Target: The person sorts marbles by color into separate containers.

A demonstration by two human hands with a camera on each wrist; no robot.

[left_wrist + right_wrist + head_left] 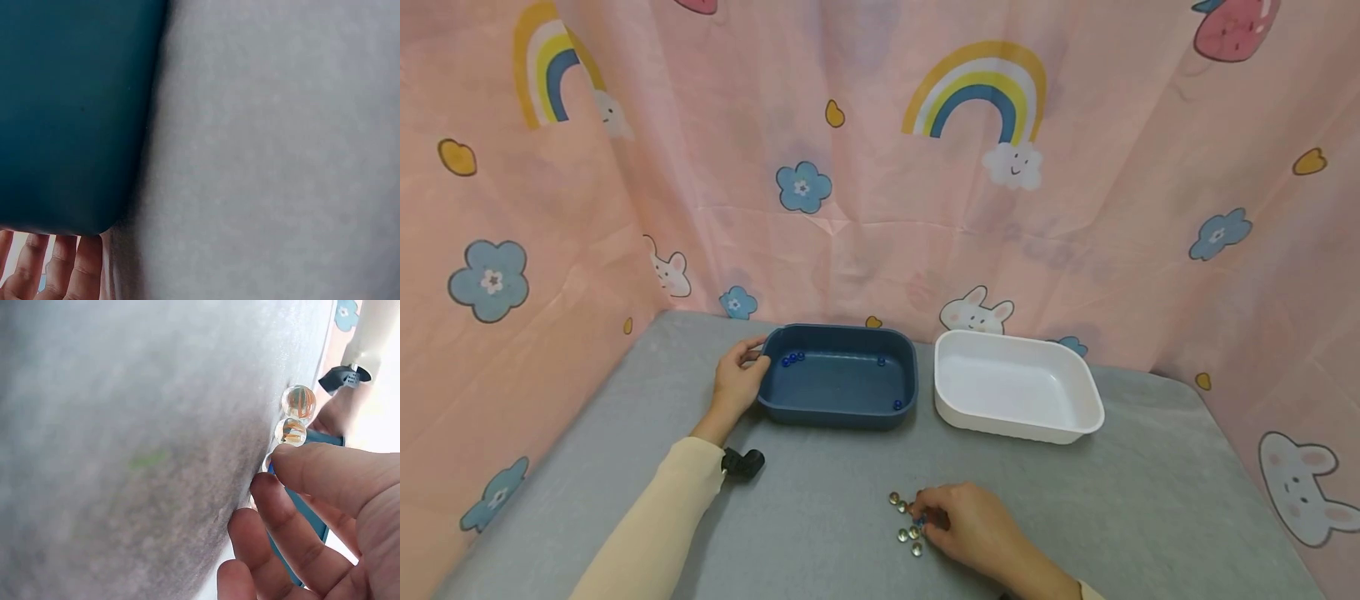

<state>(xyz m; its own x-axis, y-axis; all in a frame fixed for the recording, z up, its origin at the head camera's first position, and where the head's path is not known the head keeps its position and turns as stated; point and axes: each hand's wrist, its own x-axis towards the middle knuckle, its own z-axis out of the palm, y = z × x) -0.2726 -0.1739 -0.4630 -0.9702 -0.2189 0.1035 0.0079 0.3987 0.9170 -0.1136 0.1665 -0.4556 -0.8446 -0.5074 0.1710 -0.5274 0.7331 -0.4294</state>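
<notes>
At the left end of a dark blue tray [838, 417], my left hand [737, 383] holds the wall, with its fingers [87, 265] against the outside. Several blue marbles [793, 358] lie inside that tray, some by the left wall and others toward the right. Down on the grey table, my right hand [973, 529] has its thumb and index fingertip around a blue marble [270, 467], mostly hidden by them. Clear marbles [903, 535] with coloured swirls are scattered beside those fingertips; one clear marble [299, 403] shows orange streaks in the right wrist view.
A white tray [1018, 425] stands right of the blue one, with a narrow gap between them. Both are near the table's [820, 500] back edge. Behind and at the sides hangs a pink patterned curtain [865, 258]. A black wrist device [743, 463] sits on the left wrist.
</notes>
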